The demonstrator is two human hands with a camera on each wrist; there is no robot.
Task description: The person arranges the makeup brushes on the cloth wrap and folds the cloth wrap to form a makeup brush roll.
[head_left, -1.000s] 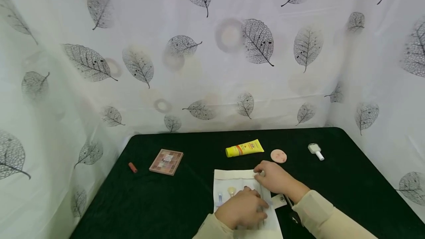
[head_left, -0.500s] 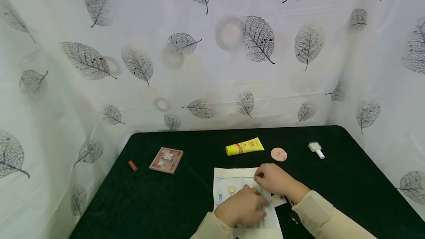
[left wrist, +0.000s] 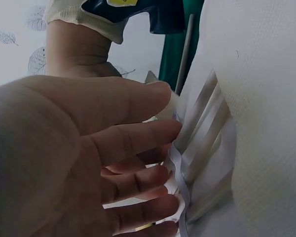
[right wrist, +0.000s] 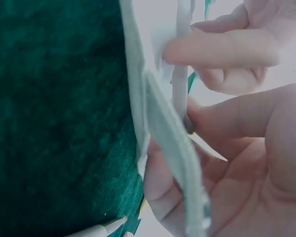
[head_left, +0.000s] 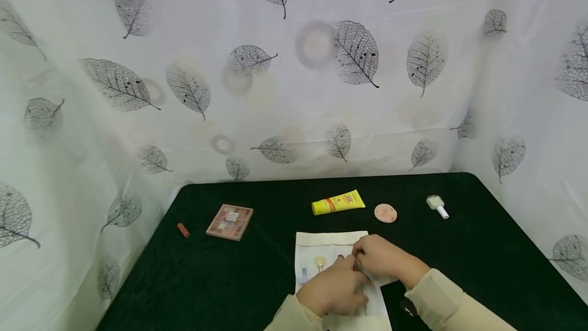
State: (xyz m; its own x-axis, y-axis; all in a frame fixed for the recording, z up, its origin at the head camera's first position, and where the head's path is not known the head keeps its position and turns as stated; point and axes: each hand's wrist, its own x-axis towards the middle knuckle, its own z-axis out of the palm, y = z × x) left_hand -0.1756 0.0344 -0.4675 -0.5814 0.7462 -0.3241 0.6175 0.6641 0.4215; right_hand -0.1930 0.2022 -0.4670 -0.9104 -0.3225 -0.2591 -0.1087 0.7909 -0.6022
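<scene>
A cream fabric pouch (head_left: 331, 239) lies unfolded on the dark green table, with a pale fan-shaped brush (head_left: 320, 261) and a small blue-white tool (head_left: 304, 273) at its left side. My left hand (head_left: 334, 287) rests over the middle of the pouch; in the left wrist view its relaxed, extended fingers touch a white elastic band (left wrist: 177, 168) by several slim handles (left wrist: 197, 123). Thumb and finger of my right hand (head_left: 381, 259) pinch a slim pale stick (right wrist: 180, 94) at its dark end, beside the pouch's snap flap (right wrist: 170, 133).
A yellow tube (head_left: 338, 203), a round pink puff (head_left: 385, 213) and a small white-handled mirror-like item (head_left: 438, 206) lie beyond the pouch. Further left are a palette (head_left: 229, 222) and a small red stick (head_left: 183, 230). A dark object (head_left: 408, 307) sits by the right sleeve.
My right hand has moved down the pouch towards my left hand, uncovering its top right corner and covering much of the snap flap. The left hand stays almost in place.
</scene>
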